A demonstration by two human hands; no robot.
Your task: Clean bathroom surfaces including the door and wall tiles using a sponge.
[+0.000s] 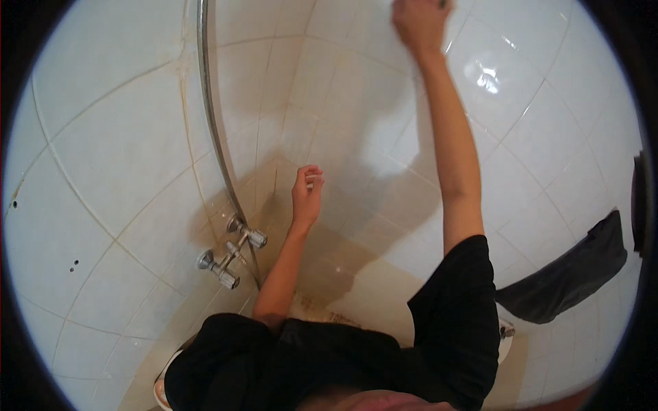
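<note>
My right arm stretches up to the white tiled wall [521, 123]. At the upper edge of the head view my right hand [419, 27] is closed near the tiles, and a small dark thing [443, 4] shows at its fingers. The picture's edge cuts it off, so I cannot make out what it is. My left hand [307, 195] is raised in front of my body, its fingers loosely bent and apart. Nothing shows in it. To its left is a metal mixer tap [234, 252] with two clear knobs.
A metal shower hose [209, 103] runs up the wall on the left. On the right hangs a dark grey cloth [565, 281], with a dark object [639, 205] beyond it at the rim. Brownish stains mark the low corner, and a sandalled foot [162, 390] shows at lower left.
</note>
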